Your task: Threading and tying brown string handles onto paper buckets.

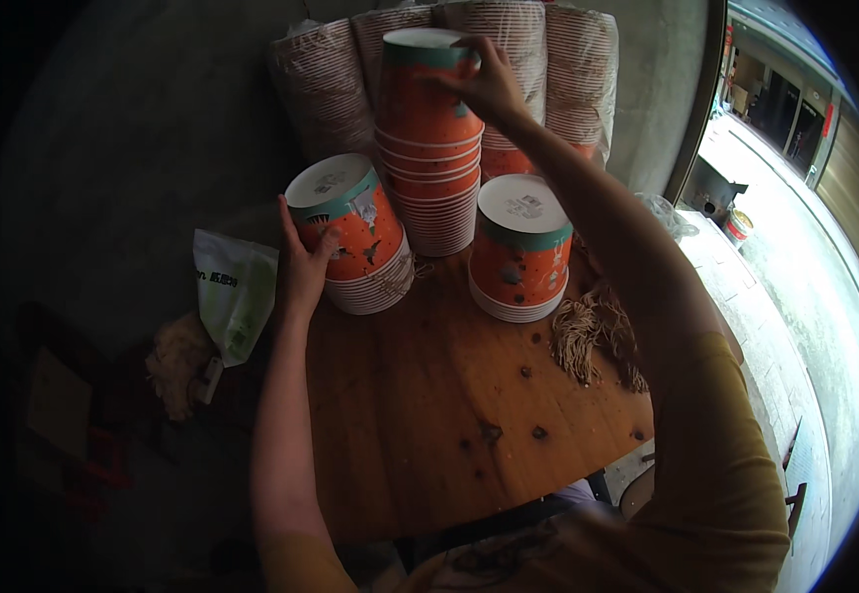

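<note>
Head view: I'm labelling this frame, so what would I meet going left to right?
White-green bag, left tub stack, tall middle tub stack, right tub stack, tan string bundle, red-yellow container.

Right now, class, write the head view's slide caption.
Left hand against one orange tub stack, right hand on the top tub of the middle stack.

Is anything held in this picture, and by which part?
The right hand holds the top bucket of the tall stack by the side, near its upturned base. The left hand touches the left bucket; whether it grips is unclear.
</note>
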